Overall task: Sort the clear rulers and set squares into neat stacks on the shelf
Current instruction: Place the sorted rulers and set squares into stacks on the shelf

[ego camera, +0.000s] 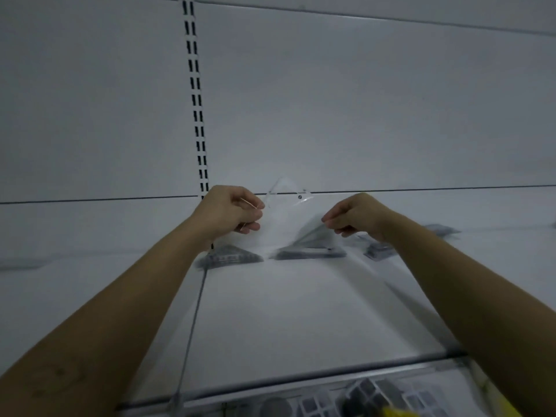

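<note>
Clear set square held up between both hands, above the shelf

Your left hand (231, 212) pinches one edge of the set square (285, 212) and your right hand (355, 216) pinches the lower, opposite edge, so each grip is clamped on it, clear of the shelf (301, 311). Turn it flat and line up its corners with a pile of the same shape before you let go. Count: one piece in hand, as far as the blur allows, and four dark piles (310, 252) lying behind it.

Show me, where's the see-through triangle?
Middle of the head view: the left hand holds the clear set square, beside the right hand, above the dark stacks on the shelf.
</note>
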Demonstrator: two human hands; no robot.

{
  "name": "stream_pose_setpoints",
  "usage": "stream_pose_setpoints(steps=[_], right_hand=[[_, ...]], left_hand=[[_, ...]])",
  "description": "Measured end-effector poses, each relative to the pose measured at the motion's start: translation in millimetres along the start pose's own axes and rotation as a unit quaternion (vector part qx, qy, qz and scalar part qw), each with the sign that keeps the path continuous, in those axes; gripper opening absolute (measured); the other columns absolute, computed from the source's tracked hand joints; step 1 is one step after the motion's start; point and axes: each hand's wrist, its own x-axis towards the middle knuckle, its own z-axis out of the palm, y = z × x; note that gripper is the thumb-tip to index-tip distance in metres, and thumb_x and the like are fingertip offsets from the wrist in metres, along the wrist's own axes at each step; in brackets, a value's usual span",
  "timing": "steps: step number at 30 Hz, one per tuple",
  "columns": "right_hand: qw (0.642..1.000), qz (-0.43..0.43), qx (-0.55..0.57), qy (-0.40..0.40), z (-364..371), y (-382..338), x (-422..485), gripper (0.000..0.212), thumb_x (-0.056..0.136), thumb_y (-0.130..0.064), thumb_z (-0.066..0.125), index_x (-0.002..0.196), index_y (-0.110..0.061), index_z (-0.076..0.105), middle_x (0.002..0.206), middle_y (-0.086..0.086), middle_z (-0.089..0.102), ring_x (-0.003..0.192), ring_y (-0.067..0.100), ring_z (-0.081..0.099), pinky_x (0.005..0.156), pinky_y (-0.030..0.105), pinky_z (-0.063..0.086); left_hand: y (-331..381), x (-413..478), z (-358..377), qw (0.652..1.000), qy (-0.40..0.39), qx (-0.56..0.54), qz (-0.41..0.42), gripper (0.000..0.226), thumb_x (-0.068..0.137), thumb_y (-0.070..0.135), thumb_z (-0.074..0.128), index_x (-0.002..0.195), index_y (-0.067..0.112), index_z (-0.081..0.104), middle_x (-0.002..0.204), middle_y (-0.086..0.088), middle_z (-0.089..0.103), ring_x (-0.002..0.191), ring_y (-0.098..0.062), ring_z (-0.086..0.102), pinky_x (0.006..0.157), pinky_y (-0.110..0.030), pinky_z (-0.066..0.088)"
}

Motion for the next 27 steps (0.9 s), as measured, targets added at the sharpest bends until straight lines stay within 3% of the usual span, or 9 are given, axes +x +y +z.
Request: stream_pose_setpoints(steps=[5,10,15,22,27], right_hand=[[0.989,-0.057,-0.129,-0.044,13.5,5.3,22.5,0.012,0.076,-0.01,0.079,0.087,-0.011,0.077,0.074,0.003,0.07,0.059,0.01,0.06,0.053,0.016,0.048],[0.972,-0.107,-0.21,0.003,34.0,20.9,30.2,0.013,0.077,-0.025,0.078,0.088,-0.018,0.079,0.085,-0.002,0.073,0.077,0.01,0.061,0.073,0.019,0.047],[0.962,-0.128,-0.239,0.009,38.4,31.3,32.8,0.01,0.082,-0.025,0.071,0.086,-0.02,0.078,0.086,0.002,0.074,0.079,0.017,0.063,0.077,0.028,0.052],[0.947,-0.137,-0.289,0.002,25.4,31.0,29.7,0.017,0.088,-0.015,0.06,0.091,-0.016,0.077,0.094,0.005,0.073,0.089,0.024,0.064,0.079,0.027,0.049],[0.963,-0.11,-0.225,0.098,-23.2,25.2,19.2,0.024,0.09,-0.009,0.055,0.1,-0.017,0.075,0.101,0.004,0.072,0.096,0.021,0.065,0.091,0.03,0.05]], left_hand=[[9.3,28.0,31.6,0.999,0.032,0.013,0.04,0.01,0.083,0.002,0.07,0.087,0.011,0.071,0.07,-0.004,0.069,0.067,-0.015,0.07,0.064,-0.027,0.057],[-18.8,41.6,58.7,0.985,0.162,0.013,0.052,0.013,0.083,0.012,0.072,0.085,0.024,0.072,0.078,-0.005,0.068,0.073,-0.014,0.061,0.075,-0.031,0.053],[-34.0,39.9,69.9,0.981,0.175,0.048,0.07,0.009,0.085,0.011,0.07,0.089,0.019,0.072,0.076,0.008,0.065,0.061,0.007,0.054,0.062,-0.004,0.041],[-41.3,32.1,74.9,0.983,0.138,0.098,0.064,0.012,0.086,0.013,0.07,0.088,0.024,0.073,0.082,0.001,0.07,0.068,-0.004,0.056,0.064,-0.005,0.042],[-40.4,29.1,82.3,0.99,0.109,0.081,0.025,0.013,0.085,0.015,0.071,0.094,0.022,0.076,0.085,-0.003,0.073,0.08,-0.018,0.065,0.073,-0.017,0.047]])
